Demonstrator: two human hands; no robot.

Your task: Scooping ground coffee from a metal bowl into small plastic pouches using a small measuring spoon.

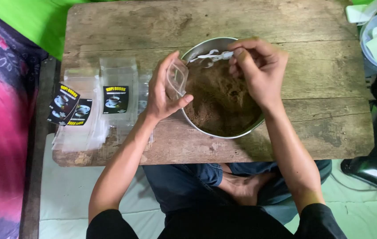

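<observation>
1. Head view, one camera only. Our left hand (164, 95) pinches a small clear bag (176, 79) by its side, fingers clamped on the plastic, mouth held up over the 9 o'clock rim of the metal bowl (197, 48).
2. Our right hand (257, 66) sits at the bowl's 12 to 1 o'clock edge, fingertips closed on a white plastic spoon (213, 55) that points toward the bag.
3. To do this well, we judge: keep the bag mouth open and over the bowl so spills drop back in, and tip the spoon slowly.
4. The brown powder (221, 99) fills most of the bowl, fine, heaped unevenly, darker at the low edge.
5. The bag looks empty or nearly so; we cannot tell for sure.
6. At 9 o'clock on the wooden table (321, 66) lie flat clear pouches with black labels (109, 99).
7. At 2 o'clock, a pale blue tub (374, 66).
</observation>
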